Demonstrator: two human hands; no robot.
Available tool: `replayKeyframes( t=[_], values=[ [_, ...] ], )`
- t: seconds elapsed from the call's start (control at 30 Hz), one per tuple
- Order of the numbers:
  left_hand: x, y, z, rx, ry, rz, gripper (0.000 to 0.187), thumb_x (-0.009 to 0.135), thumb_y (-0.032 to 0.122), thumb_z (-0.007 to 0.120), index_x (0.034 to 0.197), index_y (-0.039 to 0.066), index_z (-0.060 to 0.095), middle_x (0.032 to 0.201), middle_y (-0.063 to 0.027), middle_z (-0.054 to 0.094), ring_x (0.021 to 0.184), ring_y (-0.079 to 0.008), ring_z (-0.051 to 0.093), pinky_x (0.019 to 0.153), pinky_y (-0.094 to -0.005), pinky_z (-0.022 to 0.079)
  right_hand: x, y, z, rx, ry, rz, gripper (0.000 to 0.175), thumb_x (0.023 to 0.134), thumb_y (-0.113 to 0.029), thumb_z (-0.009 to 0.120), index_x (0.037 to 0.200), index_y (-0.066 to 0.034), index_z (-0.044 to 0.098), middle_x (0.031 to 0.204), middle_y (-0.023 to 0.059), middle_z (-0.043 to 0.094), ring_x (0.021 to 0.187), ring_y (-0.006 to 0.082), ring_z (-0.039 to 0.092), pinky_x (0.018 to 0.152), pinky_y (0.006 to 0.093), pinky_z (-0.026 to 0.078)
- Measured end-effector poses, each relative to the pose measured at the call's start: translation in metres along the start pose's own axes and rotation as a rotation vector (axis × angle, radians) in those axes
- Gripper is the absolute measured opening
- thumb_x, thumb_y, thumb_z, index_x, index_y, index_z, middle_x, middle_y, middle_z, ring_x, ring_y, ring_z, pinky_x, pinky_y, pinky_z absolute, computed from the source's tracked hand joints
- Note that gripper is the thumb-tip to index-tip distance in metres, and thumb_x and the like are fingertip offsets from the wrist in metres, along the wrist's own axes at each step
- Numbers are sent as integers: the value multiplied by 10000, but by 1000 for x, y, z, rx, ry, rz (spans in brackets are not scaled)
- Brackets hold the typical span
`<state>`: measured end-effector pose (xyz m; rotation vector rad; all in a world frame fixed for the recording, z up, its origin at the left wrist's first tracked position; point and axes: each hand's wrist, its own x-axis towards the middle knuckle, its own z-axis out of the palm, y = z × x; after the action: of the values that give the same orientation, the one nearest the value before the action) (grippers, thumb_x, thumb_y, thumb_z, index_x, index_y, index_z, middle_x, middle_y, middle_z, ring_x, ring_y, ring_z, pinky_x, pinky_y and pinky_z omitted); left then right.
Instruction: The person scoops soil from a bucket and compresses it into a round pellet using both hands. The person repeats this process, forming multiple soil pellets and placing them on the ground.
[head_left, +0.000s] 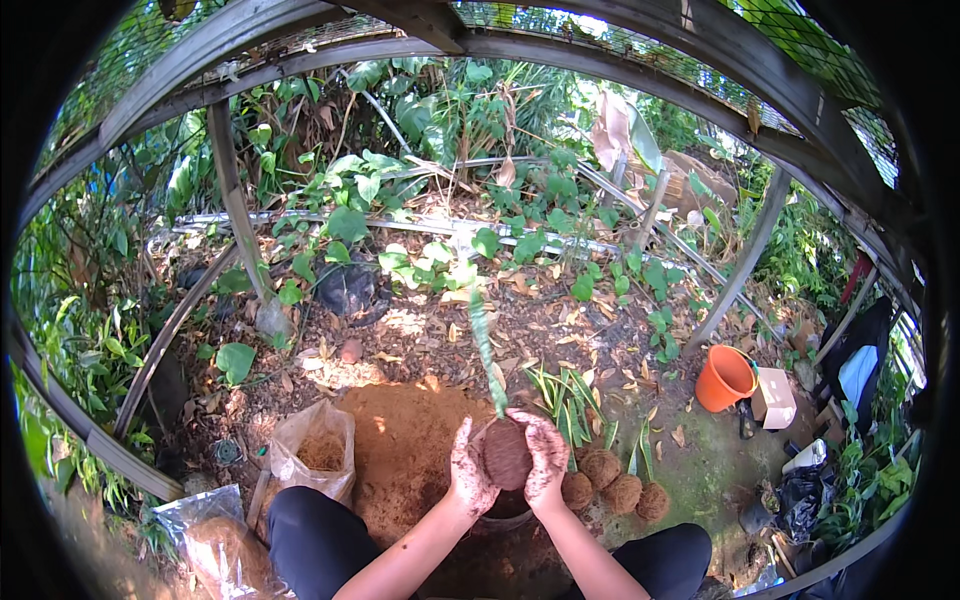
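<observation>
Between my two soil-smeared hands is a round ball of dark brown soil (507, 454), with a long green leaf (486, 352) standing up from its top. My left hand (472, 469) cups the ball's left side, and my right hand (546, 455) curves round its right side. Below the ball is a dark round container (504, 523), partly hidden by my wrists and the ball. Several fibre-covered balls (622, 493) lie on the ground just right of my right hand, some with green leaves. More long, yellow-edged leaves (571, 405) lie behind them.
Brown loose material (405, 450) is heaped left of my hands. Beside it stands a clear plastic bag of fibre (322, 450); another plastic bag (225, 544) lies at lower left. An orange bucket (724, 379) and a cardboard box (774, 399) are at right. Wooden posts (742, 259) surround the spot.
</observation>
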<state>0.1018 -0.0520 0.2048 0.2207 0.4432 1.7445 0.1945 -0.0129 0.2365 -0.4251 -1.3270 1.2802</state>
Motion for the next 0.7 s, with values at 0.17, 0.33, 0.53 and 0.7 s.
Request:
replayKeyframes(
  t=[0.17,0.33,0.53,0.7],
  values=[
    [7,4,-12,-132,-70,-73,502,927,460,430,1194,51,545,1175,-120,601,1115,-257,555,1006,-399,406,-5,-1,8,-465,-139,-71,292,954,-221,492,1108,0,606,1136,119,625,1080,236,566,960,359,409],
    [5,13,-15,-66,-121,-74,585,934,482,393,1311,37,436,1319,-126,501,1220,-277,472,1047,-419,358,-13,-2,20,-965,-338,-292,390,908,-237,529,1241,-34,525,1249,191,545,1182,367,502,1031,440,361],
    [9,16,-16,86,-15,-25,517,936,449,447,1265,53,495,1218,-137,569,1123,-267,538,997,-401,408,-12,10,16,-814,-275,-325,430,890,-268,563,1243,-26,515,1214,221,553,1151,389,514,1015,443,381],
    [14,13,-13,185,70,-38,536,951,472,391,1260,47,497,1217,-118,570,1143,-253,530,1021,-386,379,-4,30,10,-126,84,173,399,958,-329,468,1127,1,616,1133,146,632,1087,275,582,952,364,432]
  ],
)
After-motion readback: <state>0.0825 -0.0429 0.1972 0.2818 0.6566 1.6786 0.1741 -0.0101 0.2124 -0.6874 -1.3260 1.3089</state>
